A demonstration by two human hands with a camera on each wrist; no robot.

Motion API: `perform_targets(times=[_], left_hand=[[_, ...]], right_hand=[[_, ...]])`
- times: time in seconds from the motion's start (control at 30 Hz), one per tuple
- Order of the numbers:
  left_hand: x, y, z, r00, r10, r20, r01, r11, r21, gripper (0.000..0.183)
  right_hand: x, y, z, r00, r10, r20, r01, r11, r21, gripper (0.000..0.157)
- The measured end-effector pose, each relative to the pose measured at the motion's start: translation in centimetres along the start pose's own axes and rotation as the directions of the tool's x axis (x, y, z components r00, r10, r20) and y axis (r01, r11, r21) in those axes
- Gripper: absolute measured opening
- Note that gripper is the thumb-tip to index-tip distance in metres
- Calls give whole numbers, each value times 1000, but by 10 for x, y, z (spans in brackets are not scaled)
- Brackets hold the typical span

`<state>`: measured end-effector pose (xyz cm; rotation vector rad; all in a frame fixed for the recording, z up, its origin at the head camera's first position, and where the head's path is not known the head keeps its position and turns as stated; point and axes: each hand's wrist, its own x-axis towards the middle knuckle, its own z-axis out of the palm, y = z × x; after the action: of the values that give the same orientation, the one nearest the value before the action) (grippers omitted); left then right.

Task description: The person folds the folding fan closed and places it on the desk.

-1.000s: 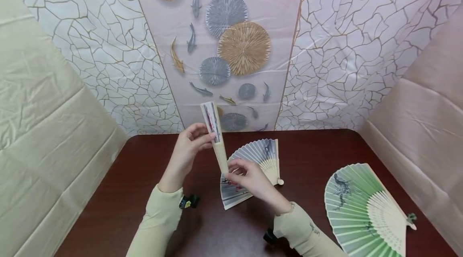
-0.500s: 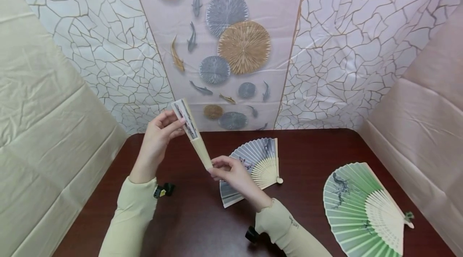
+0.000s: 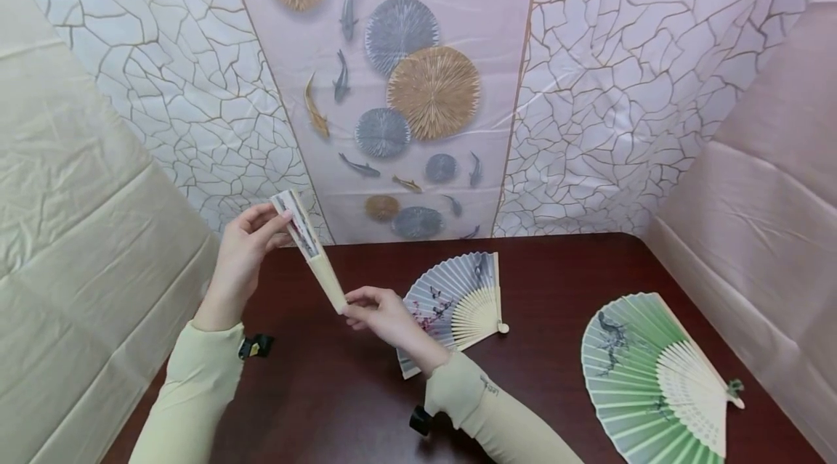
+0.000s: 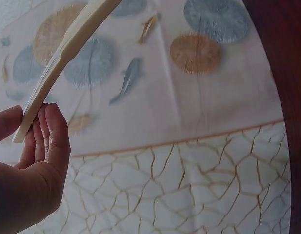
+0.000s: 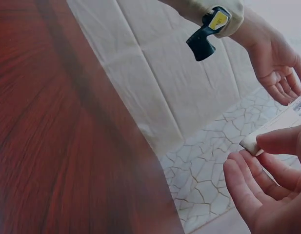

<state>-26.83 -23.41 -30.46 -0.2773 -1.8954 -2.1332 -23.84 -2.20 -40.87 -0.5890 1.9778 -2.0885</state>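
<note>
A folded hand fan (image 3: 312,250) with pale ribs and a printed leaf is held up between my two hands, slanting from upper left to lower right. My left hand (image 3: 237,257) pinches its wide top end between thumb and fingers. At the narrow rivet end, my right hand (image 3: 386,315) pinches it with thumb and forefinger. In the left wrist view the closed fan (image 4: 57,63) shows edge-on, its end between thumb and fingertips. The right wrist view has the fan's tip (image 5: 252,144) under my right thumb.
A spread grey-blue fan (image 3: 474,311) with a blossom print lies on the dark red table (image 3: 340,399), partly behind my right forearm. Farther right lies a spread green fan (image 3: 628,377) with a tassel. Patterned cloth (image 3: 405,101) hangs behind the table, with pale cloth on both sides.
Both hands have moved left, carrying the folded fan with them, and it leans further to the left. More of the grey-blue fan is uncovered.
</note>
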Motion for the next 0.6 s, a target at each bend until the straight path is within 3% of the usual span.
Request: perform_targets(times=[0.23,0.6], left_hand=[[2,2,-20,999,-13,-49,12,1000,-29,27],[9,-21,-49,991,-108,-81,108,994,-3,34]], right_hand=[[16,22,15,998,60,7,-60,990,131,24],[28,45,30,996,86,-26,-80,981,176,21]])
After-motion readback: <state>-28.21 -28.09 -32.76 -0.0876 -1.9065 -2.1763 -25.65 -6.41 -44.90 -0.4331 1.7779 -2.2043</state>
